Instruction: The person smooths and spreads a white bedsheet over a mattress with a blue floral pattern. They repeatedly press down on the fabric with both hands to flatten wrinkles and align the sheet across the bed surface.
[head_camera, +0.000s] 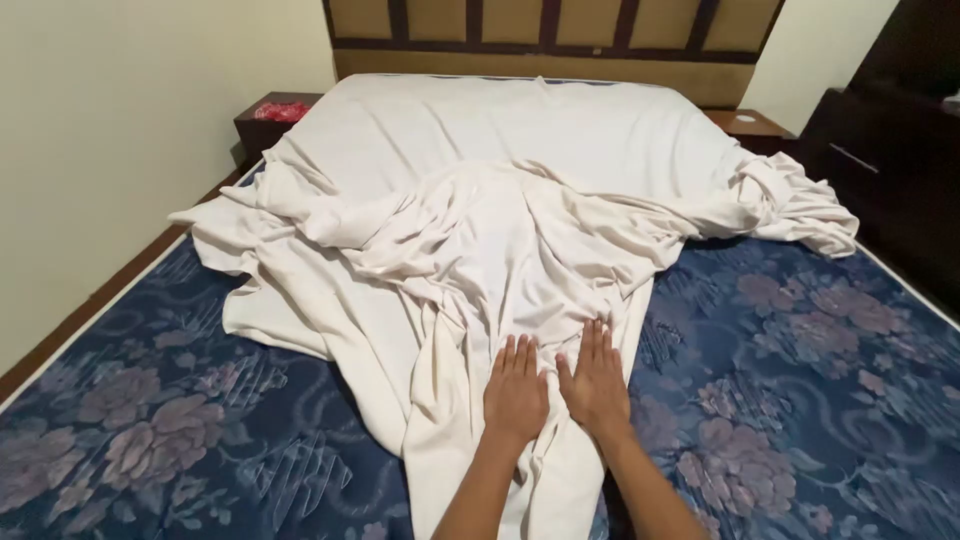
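Note:
A crumpled white sheet (480, 220) lies across a blue mattress with a purple flower pattern (800, 370). The sheet is spread flat toward the headboard and bunched in folds toward me. My left hand (515, 390) rests palm down on the sheet's near strip, fingers straight and together. Right beside it, my right hand (595, 380) lies flat on the same strip, fingers slightly spread. Neither hand grips the cloth.
A wooden headboard with tan panels (550, 30) stands at the far end. A dark nightstand with a red object (275, 112) sits at the far left, another nightstand (750, 125) at the far right. A dark dresser (890, 150) lines the right wall.

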